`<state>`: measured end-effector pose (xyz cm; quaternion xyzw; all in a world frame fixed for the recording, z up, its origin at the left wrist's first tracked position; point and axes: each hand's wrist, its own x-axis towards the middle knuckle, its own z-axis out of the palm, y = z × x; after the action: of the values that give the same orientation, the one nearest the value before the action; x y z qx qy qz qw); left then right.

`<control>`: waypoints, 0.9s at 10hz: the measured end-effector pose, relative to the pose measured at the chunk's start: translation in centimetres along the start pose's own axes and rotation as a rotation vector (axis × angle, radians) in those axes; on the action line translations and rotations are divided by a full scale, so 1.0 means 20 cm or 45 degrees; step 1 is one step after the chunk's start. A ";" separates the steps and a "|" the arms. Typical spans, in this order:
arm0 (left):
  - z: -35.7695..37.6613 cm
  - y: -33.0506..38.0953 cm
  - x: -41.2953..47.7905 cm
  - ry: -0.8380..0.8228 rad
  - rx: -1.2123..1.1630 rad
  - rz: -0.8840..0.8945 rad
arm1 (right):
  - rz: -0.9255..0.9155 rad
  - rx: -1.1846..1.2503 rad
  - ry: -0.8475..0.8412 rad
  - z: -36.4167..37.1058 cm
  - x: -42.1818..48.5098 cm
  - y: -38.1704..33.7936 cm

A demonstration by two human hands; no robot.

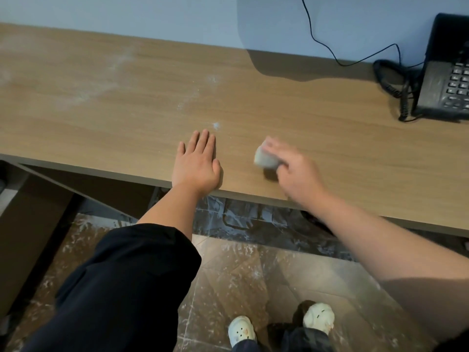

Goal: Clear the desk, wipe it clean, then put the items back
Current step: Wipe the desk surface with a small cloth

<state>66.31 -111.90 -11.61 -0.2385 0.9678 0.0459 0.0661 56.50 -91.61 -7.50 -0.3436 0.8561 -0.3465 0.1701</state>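
Observation:
A long wooden desk (127,102) runs across the view, with pale dust smears on its left half and small white specks near the middle. My left hand (196,165) lies flat on the desk near the front edge, palm down, fingers apart. To its right my right hand (291,171) grips a small bunched grey cloth (265,158) pressed against the desk top; the hand is blurred by motion. A black desk phone (446,80) with a coiled cord (403,97) stands at the far right.
A thin black cable (319,39) runs down the pale wall onto the desk beside the phone. Below the desk edge lie a dusty tiled floor (253,275), dark desk panels at the left, and my legs and white shoes.

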 end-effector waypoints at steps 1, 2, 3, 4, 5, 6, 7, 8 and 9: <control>0.01 -0.01 0.01 0.018 -0.003 -0.002 | 0.172 -0.223 0.076 0.00 0.16 0.06; 0.02 -0.01 0.01 0.027 -0.018 0.004 | 0.033 -0.461 0.093 0.15 0.10 0.06; 0.02 -0.01 0.01 0.043 -0.039 0.014 | -0.217 -0.470 0.009 0.24 -0.04 0.02; 0.03 -0.01 0.01 0.052 -0.040 0.005 | -0.517 -0.494 -0.086 0.33 -0.19 0.03; 0.02 -0.01 0.01 0.047 -0.048 0.014 | -0.722 -0.458 -0.172 0.36 -0.32 0.09; 0.02 -0.01 0.01 0.051 -0.043 0.011 | -0.708 -0.367 0.118 0.26 -0.33 0.15; 0.03 -0.01 0.01 0.059 -0.038 0.008 | -0.297 -0.321 0.311 0.15 -0.21 0.16; 0.03 -0.01 0.01 0.058 -0.030 0.008 | -0.048 -0.401 0.270 0.20 -0.14 0.10; 0.03 -0.01 0.01 0.067 -0.039 0.007 | -0.414 -0.579 0.156 0.32 -0.19 0.11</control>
<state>66.26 -112.09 -12.19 -0.2380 0.9690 0.0545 0.0367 61.47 -90.80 -13.32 -0.4840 0.8543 -0.1884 -0.0210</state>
